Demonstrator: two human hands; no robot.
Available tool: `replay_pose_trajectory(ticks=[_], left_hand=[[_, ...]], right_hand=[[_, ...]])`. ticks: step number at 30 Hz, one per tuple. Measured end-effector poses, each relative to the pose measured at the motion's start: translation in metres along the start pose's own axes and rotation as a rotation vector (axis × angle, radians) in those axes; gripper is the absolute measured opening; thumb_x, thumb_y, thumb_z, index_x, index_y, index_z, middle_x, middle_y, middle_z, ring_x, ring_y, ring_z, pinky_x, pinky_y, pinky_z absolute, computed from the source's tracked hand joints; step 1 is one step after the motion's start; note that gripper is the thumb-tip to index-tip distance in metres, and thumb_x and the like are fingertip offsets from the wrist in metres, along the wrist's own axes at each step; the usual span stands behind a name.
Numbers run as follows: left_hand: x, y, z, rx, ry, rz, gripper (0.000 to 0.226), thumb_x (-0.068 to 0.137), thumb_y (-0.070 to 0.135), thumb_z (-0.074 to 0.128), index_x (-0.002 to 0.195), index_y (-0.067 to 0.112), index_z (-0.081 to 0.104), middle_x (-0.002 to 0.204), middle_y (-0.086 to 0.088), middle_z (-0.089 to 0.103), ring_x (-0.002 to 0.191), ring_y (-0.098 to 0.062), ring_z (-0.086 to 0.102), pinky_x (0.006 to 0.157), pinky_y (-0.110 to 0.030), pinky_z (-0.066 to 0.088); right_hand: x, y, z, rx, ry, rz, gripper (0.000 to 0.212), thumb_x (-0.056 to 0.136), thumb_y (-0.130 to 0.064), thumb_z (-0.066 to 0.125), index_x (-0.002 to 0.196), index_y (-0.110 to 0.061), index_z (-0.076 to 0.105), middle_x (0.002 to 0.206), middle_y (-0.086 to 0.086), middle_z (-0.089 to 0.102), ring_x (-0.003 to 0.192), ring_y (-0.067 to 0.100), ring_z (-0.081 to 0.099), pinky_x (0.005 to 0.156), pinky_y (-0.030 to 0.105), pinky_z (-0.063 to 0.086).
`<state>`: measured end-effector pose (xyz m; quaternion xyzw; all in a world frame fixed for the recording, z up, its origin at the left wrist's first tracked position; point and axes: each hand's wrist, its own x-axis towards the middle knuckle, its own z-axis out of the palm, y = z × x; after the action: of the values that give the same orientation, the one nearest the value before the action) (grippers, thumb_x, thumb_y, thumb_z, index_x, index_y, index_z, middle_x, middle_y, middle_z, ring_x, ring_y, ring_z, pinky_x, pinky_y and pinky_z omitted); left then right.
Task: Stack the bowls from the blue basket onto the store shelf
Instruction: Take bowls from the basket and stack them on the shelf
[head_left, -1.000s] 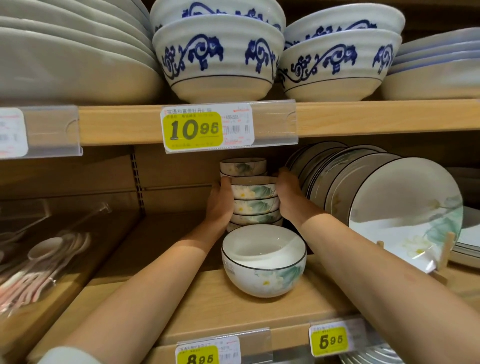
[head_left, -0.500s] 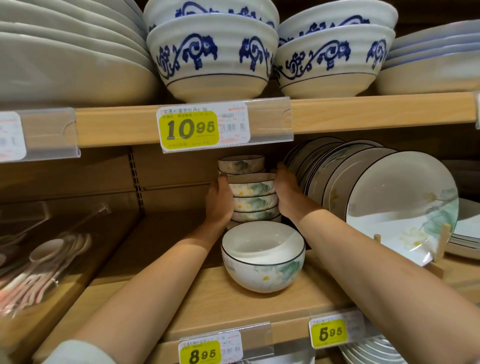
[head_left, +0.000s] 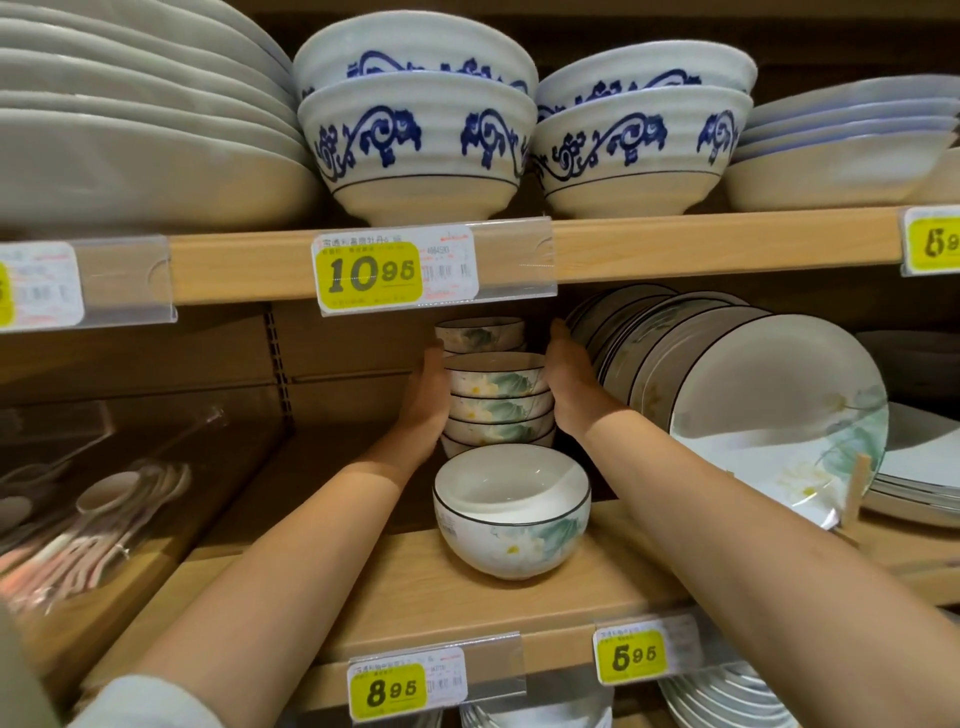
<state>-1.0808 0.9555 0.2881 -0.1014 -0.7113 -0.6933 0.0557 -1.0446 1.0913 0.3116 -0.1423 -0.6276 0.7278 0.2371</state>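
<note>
A stack of several small floral bowls (head_left: 497, 400) stands deep on the middle wooden shelf (head_left: 395, 587). My left hand (head_left: 428, 400) holds its left side and my right hand (head_left: 569, 387) holds its right side, fingers wrapped toward the back and mostly hidden. Behind it rises another stack of like bowls (head_left: 480, 332). In front sits a single larger white bowl with a green leaf and a dark rim (head_left: 511, 512). The blue basket is out of view.
Upright plates (head_left: 769, 426) lean in a wooden rack right of the bowls, close to my right hand. Packed spoons (head_left: 88, 514) lie at the left. The shelf above carries blue-patterned bowls (head_left: 415, 135) and white plates; its edge (head_left: 727, 249) hangs low over the stack.
Both hands stay on the sides of the bowl stack. The view has shifted slightly; the stack and the hands have barely moved.
</note>
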Motion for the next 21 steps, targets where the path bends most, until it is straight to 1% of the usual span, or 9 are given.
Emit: replay_pose_trajectory(ticks=[3,5,7,8,10,12,14,18,21], left_hand=[[-0.009,0.015,-0.011,-0.098,0.060,0.002,0.041,0.099,0.041,0.031,0.079,0.024,0.062,0.087,0.003,0.069,0.079,-0.012,0.060,0.070,-0.030,0.044],[-0.021,0.024,-0.021,-0.068,0.048,0.030,0.034,0.102,0.041,0.028,0.098,0.028,0.059,0.111,0.006,0.063,0.094,-0.008,0.056,0.085,-0.030,0.039],[-0.036,0.031,-0.030,-0.039,0.036,0.023,0.042,0.104,0.039,0.023,0.131,0.023,0.050,0.139,0.000,0.051,0.124,-0.017,0.047,0.105,-0.038,0.032],[-0.048,0.038,-0.035,-0.045,0.053,-0.004,0.047,0.104,0.037,0.021,0.140,0.018,0.045,0.146,-0.004,0.046,0.133,-0.021,0.042,0.108,-0.039,0.028],[-0.077,0.049,-0.040,-0.070,0.088,-0.049,0.050,0.104,0.035,0.022,0.141,0.009,0.044,0.148,-0.010,0.046,0.137,-0.025,0.040,0.111,-0.040,0.028],[-0.112,0.054,-0.046,-0.082,0.112,-0.044,0.049,0.104,0.037,0.024,0.130,0.008,0.054,0.139,-0.012,0.054,0.132,-0.026,0.046,0.111,-0.042,0.032],[-0.149,0.053,-0.053,-0.075,0.161,-0.005,0.046,0.103,0.039,0.027,0.116,0.012,0.062,0.127,-0.008,0.064,0.122,-0.023,0.055,0.107,-0.043,0.040],[-0.220,0.042,-0.070,-0.111,0.303,0.026,0.043,0.103,0.034,0.031,0.102,0.014,0.069,0.108,-0.005,0.073,0.106,-0.018,0.067,0.095,-0.037,0.051],[-0.270,0.031,-0.082,-0.094,0.388,0.003,0.041,0.103,0.028,0.031,0.098,0.012,0.068,0.100,-0.006,0.075,0.097,-0.018,0.070,0.085,-0.032,0.054]], right_hand=[[-0.012,-0.010,-0.004,-0.058,-0.008,-0.121,0.046,0.099,-0.043,0.036,0.127,-0.011,0.056,0.119,0.008,0.060,0.103,0.026,0.056,0.096,0.035,0.041],[-0.026,-0.018,-0.008,-0.065,-0.035,-0.170,0.046,0.099,-0.040,0.037,0.130,-0.010,0.053,0.130,0.013,0.057,0.116,0.030,0.054,0.106,0.043,0.039],[-0.043,-0.026,-0.014,-0.099,-0.083,-0.179,0.043,0.101,-0.033,0.036,0.132,-0.008,0.051,0.134,0.014,0.054,0.120,0.031,0.052,0.105,0.042,0.040],[-0.050,-0.028,-0.018,-0.087,-0.124,-0.176,0.039,0.102,-0.030,0.034,0.129,-0.007,0.052,0.132,0.014,0.056,0.116,0.029,0.055,0.099,0.038,0.044],[-0.071,-0.030,-0.030,0.055,-0.185,-0.103,0.028,0.102,-0.028,0.035,0.114,-0.014,0.055,0.109,0.007,0.065,0.083,0.012,0.066,0.066,0.022,0.053],[-0.094,-0.030,-0.045,0.157,-0.216,-0.042,0.027,0.100,-0.025,0.038,0.114,-0.012,0.057,0.094,0.003,0.067,0.063,0.003,0.065,0.040,0.012,0.044],[-0.115,-0.029,-0.060,0.182,-0.276,-0.046,0.031,0.099,-0.020,0.037,0.119,-0.012,0.059,0.104,0.005,0.069,0.080,0.008,0.067,0.047,0.013,0.049],[-0.159,-0.023,-0.072,0.279,-0.424,-0.037,0.018,0.097,-0.018,0.049,0.104,-0.016,0.065,0.103,0.006,0.072,0.096,0.015,0.071,0.084,0.029,0.057],[-0.191,-0.008,-0.070,0.293,-0.544,0.019,0.018,0.095,-0.013,0.051,0.100,-0.011,0.068,0.099,0.010,0.074,0.094,0.019,0.072,0.083,0.030,0.058]])
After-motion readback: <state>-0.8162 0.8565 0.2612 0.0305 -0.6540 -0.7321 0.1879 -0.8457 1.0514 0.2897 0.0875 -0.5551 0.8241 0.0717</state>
